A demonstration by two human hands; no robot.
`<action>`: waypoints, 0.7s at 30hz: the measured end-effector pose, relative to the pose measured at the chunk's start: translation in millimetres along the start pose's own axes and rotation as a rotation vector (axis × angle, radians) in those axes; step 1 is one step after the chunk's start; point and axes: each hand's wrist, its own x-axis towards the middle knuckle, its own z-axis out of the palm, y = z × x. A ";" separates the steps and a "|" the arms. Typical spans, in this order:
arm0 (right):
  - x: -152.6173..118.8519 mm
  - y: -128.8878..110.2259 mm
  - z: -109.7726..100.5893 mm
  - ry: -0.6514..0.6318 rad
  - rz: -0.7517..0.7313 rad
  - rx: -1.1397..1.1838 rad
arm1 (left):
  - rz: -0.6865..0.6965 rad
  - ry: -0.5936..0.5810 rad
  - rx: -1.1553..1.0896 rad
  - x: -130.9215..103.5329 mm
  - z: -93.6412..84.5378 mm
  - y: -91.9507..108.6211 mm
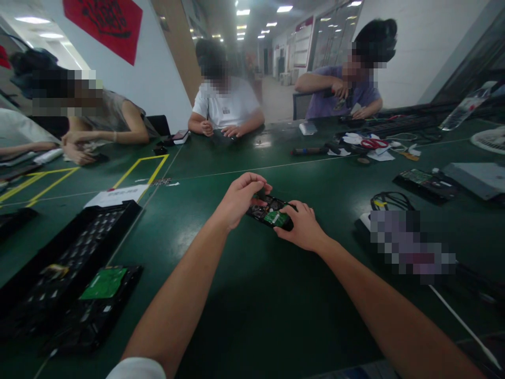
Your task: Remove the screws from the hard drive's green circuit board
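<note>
While right hand holds device, green tabletop, corridor

A green table carries a black tray, yellow tape and grey box.

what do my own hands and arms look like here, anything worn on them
The left hand and right hand are bare, with no gloves, watch or bracelet visible. A plain white sleeve shows on the left arm; no sleeve is in view on the right arm.
</note>
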 end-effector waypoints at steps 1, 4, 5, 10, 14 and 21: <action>-0.4 1.2 -0.5 -0.008 -0.003 0.007 | -0.003 -0.005 -0.006 -0.3 0.5 0.3; -1.7 2.7 -2.5 -0.030 -0.007 0.022 | 0.002 -0.014 0.007 -0.4 1.1 0.5; -2.1 2.6 -3.2 -0.036 -0.006 0.025 | 0.008 -0.012 0.025 -0.1 0.8 0.3; -4.0 0.9 -6.2 -0.055 0.006 0.041 | 0.046 0.036 0.132 2.5 -3.3 -3.2; -5.2 1.2 -7.7 -0.066 0.014 0.044 | 0.066 0.005 0.137 1.9 -4.0 -3.7; -5.9 1.6 -7.3 -0.063 0.012 0.039 | 0.027 -0.055 -0.041 0.0 2.6 -2.6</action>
